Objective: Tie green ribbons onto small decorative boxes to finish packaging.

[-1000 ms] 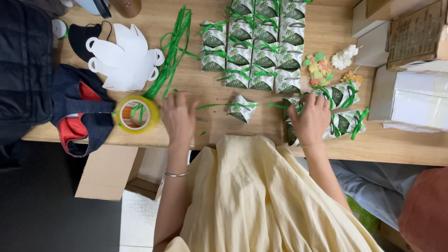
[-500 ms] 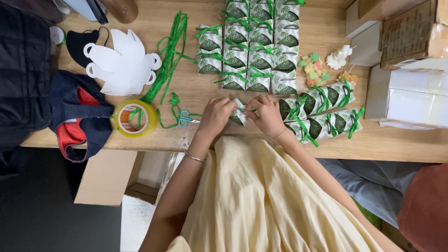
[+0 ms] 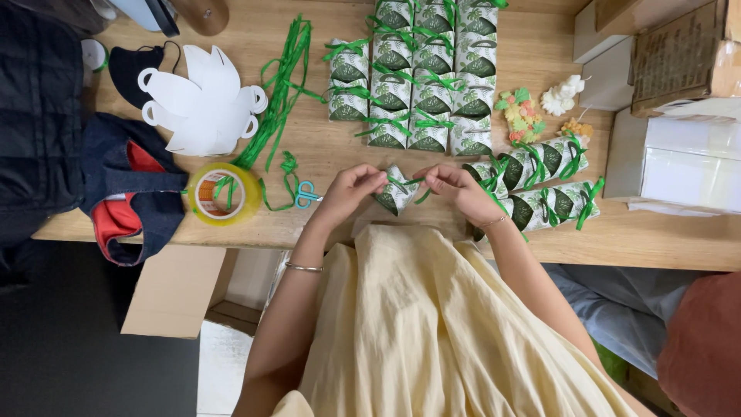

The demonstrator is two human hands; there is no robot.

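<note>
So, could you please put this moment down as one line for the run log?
left hand: pinching green ribbon | right hand: pinching same ribbon | small leaf-print box: between hands, table edge | scissors: left of hands

Counted on table: finished gift boxes in block (image 3: 421, 77), about twelve; boxes at right (image 3: 544, 181), about five; tape roll (image 3: 220, 193), one; scissors (image 3: 306, 193), one; hands, two.

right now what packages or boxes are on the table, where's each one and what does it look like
Small gift box: between left hand and right hand, white with green leaf print and ribbon.
Finished gift boxes: rows at table centre, same print, green bows.
More gift boxes: lying right of the hands.
White cartons: right edge, plain.
Flat white cutouts: left, unfolded.
</note>
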